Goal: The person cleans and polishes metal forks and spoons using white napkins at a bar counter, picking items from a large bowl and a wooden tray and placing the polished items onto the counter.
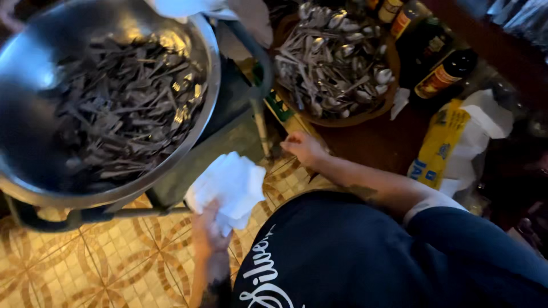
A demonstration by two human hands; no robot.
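The left hand (208, 234) has its fingers clenched around a white cloth (228, 185), held low above the patterned tile floor (114, 262). The right hand (302, 148) reaches toward the tabletop (371, 142) edge, fingers loosely curled, holding nothing visible. A large steel bowl (34, 63) holds dark knives and forks (120, 102); a brown wooden bowl (354, 118) holds spoons (337, 63), beside bottles (445, 74).

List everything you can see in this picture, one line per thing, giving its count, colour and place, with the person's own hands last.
Metal bowl: one, silver, upper left, full of dark cutlery.
Wooden bowl: one, brown, top centre, heaped with shiny spoons.
Bottles: several, dark, top right.
Yellow bag: one, right, on the dark wooden surface.
Tiled floor: yellow and brown pattern, below.
White cloth: one, centre.
Left hand: holds the white cloth.
Right hand: near the wooden bowl, holding nothing visible.
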